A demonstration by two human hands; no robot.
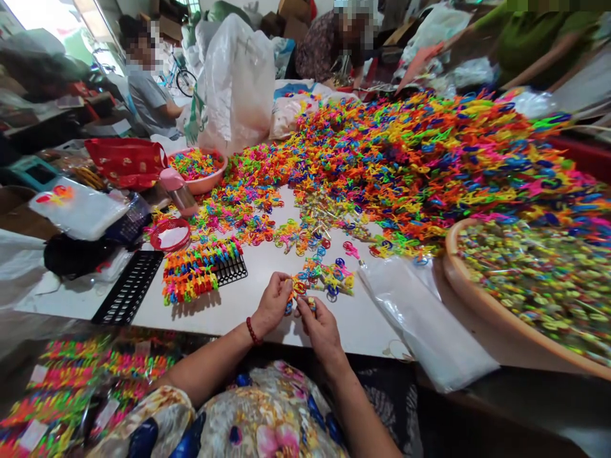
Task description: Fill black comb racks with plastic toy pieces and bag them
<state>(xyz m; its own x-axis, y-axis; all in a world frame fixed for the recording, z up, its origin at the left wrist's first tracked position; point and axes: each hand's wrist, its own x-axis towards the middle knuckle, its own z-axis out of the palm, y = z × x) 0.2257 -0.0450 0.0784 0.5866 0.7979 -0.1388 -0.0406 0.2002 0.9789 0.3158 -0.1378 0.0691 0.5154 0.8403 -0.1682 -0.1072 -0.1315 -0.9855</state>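
My left hand (273,304) is closed in a pinch on small colourful plastic pieces, orange and blue ones showing at its fingertips. Close beside it, my right hand (321,326) pinches a small yellowish piece between thumb and finger. The hands nearly meet above the white table (238,312). Just beyond the fingers lies a loose cluster of small plastic toys (319,270) with ring-shaped ends. To the left, a black slotted rack (232,270) carries rows of colourful plastic pieces (191,273). The exact kind of piece is too small to make out.
A large heap of colourful plastic pieces (429,165) covers the back and right. An orange tub (453,254) of yellowish pieces stands right, beside clear plastic bags (424,324). Left are another black rack (128,286), a red basket (170,236) and a bottle (179,194). Several people work across the table.
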